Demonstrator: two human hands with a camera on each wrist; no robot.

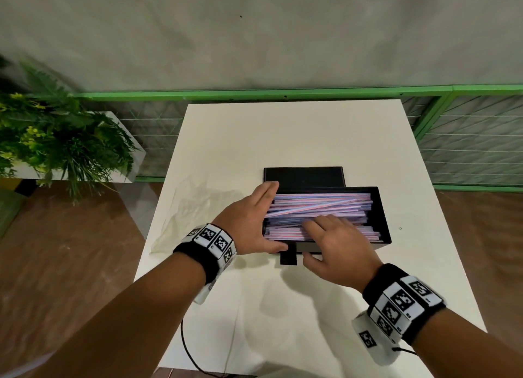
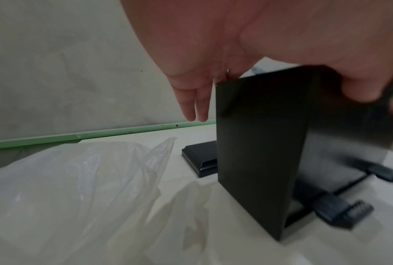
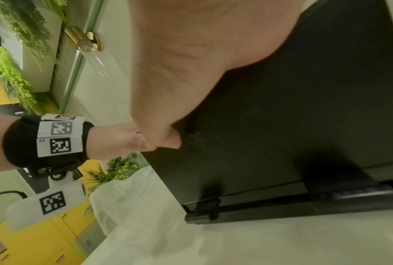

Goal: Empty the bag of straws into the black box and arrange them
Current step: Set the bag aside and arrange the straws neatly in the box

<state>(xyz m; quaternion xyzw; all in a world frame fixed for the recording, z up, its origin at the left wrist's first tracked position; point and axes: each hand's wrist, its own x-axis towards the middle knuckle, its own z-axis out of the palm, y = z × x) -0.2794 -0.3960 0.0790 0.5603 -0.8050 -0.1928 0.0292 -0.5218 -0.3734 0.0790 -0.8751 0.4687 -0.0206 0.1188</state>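
Observation:
The black box (image 1: 382, 216) stands open in the middle of the white table (image 1: 283, 134), filled with pink, blue and white striped straws (image 1: 319, 205) lying lengthwise, some askew. My left hand (image 1: 252, 219) presses flat against the box's left end, fingers straight and thumb along the front wall. My right hand (image 1: 336, 244) lies flat on the front straws, with its thumb outside the front wall. The left wrist view shows the box's left wall (image 2: 259, 143) under straight fingers (image 2: 195, 105). The empty clear bag (image 1: 192, 207) lies crumpled to the left of the box.
The box's black lid (image 1: 304, 176) lies flat just behind the box. A black latch (image 1: 288, 258) sticks out from the front wall. A planter of green leaves (image 1: 56, 139) stands off the table's left side. A green rail (image 1: 283, 94) runs behind.

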